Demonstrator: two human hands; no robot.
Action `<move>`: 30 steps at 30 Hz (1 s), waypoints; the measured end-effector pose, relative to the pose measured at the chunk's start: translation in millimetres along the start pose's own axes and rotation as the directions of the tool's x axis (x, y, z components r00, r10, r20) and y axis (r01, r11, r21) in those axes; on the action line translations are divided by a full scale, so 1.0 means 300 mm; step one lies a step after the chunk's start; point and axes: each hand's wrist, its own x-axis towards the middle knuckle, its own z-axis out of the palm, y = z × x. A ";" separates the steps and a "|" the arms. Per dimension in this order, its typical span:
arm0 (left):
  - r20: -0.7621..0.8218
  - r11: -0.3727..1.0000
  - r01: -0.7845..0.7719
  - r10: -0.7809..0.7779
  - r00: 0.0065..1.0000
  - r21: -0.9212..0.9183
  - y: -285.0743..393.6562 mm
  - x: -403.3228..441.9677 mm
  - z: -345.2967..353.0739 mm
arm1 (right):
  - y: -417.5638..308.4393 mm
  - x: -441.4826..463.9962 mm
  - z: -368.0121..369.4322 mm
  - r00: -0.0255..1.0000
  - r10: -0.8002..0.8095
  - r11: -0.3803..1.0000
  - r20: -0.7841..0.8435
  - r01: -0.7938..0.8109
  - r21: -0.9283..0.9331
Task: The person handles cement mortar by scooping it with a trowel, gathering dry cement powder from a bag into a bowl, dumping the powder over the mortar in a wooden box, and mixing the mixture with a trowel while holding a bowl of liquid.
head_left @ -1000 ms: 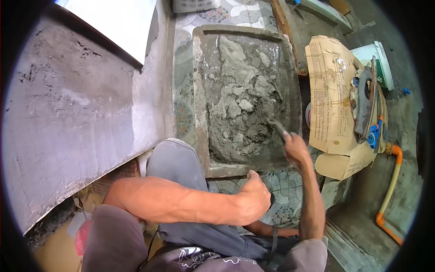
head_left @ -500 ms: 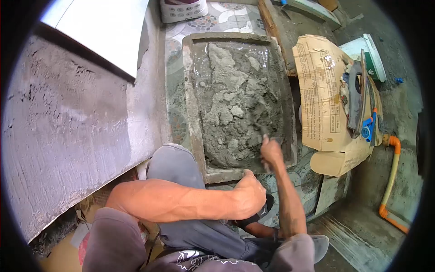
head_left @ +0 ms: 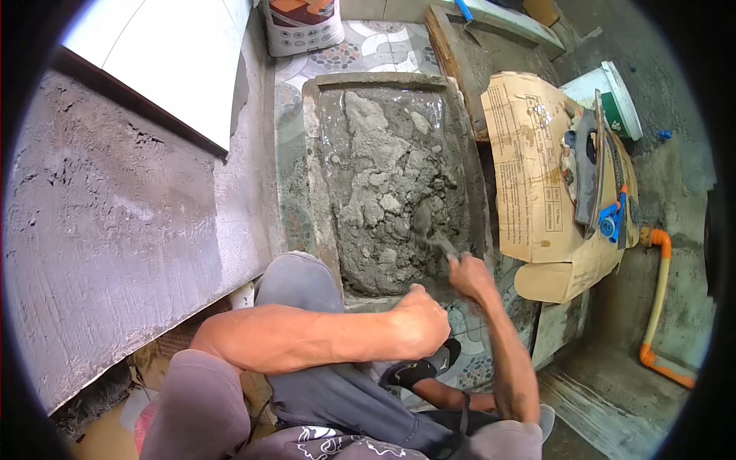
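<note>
A shallow mixing trough [head_left: 322,222] holds lumpy grey wet cement [head_left: 383,180], with pools of water along its far end and sides. My right hand [head_left: 471,277] is closed round the handle of a trowel [head_left: 440,244] above the trough's near right part. The trowel's blade is partly sunk in the mix and blurred. At the near rim, my left hand [head_left: 420,318] is closed on the trough's edge, thumb on top and fingers mostly hidden below.
Right of the trough, a cardboard sheet [head_left: 529,176] carries a dark float [head_left: 586,169] and a blue tool [head_left: 611,221]. Behind it stands a white bucket [head_left: 625,100]. A printed sack [head_left: 307,34] sits at the far end. An orange-jointed pipe [head_left: 657,307] runs at right; a rough plastered wall [head_left: 115,207] rises at left.
My right hand has moved slightly right and nearer to me, drawing the trowel through the mix. My left hand stays at the rim. The whole view has shifted a little.
</note>
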 end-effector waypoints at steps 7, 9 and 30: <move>-0.166 1.000 0.015 -0.016 0.986 -0.009 -0.029 -0.098 -0.018 | -0.151 0.094 -0.367 0.994 -0.014 0.993 -0.110 0.002 -0.114; -0.179 0.999 0.042 -0.039 0.983 0.018 -0.009 -0.140 -0.022 | -0.196 0.272 -0.325 0.987 0.037 0.991 -0.157 -0.057 -0.124; -0.371 0.953 0.281 -0.221 0.902 0.116 0.126 -0.360 -0.006 | -0.105 0.790 -0.217 0.915 -0.389 0.863 -0.108 0.320 -0.390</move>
